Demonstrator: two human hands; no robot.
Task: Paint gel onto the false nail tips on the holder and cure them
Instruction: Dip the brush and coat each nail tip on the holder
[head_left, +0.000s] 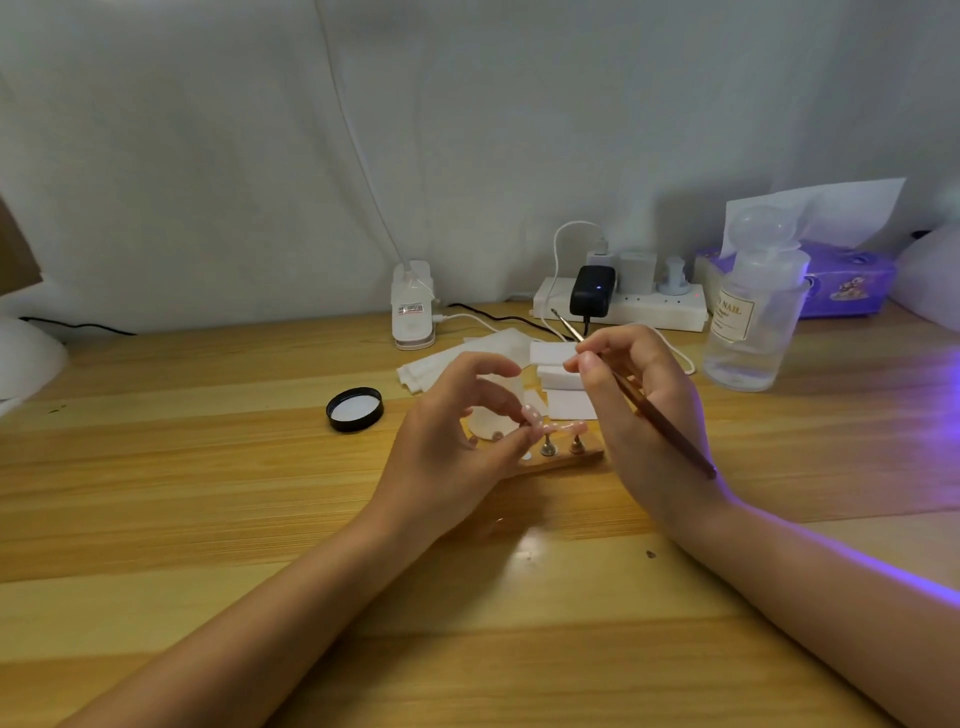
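The false nail tips (558, 428), pink and glossy, sit on small metal stands on the wooden holder (563, 461), which lies on the table (208, 493) directly in front of you, between your two hands. Your left hand (457, 441) curls over the holder's left end, its fingertips pinching the leftmost tip or its stand; which of the two cannot be told from here. Your right hand (644, 410) grasps the brush (660, 410) pen-fashion, bristle end raised and pointing away toward the power strip (644, 312), well clear of the tips. Behind the holder lie white wipes (569, 402), a small whitish jar partly hidden by your left hand, and its black lid (355, 409) lying to the left. A clear pump bottle (753, 317) stands at the right, and violet light spills in from the right edge; its source is out of view. Risks noted: your left fingertips are close enough to smear any uncured gel on neighbouring tips; tugging one stand could tilt the holder; the stray violet light may harden gel on the bristles before you apply it.
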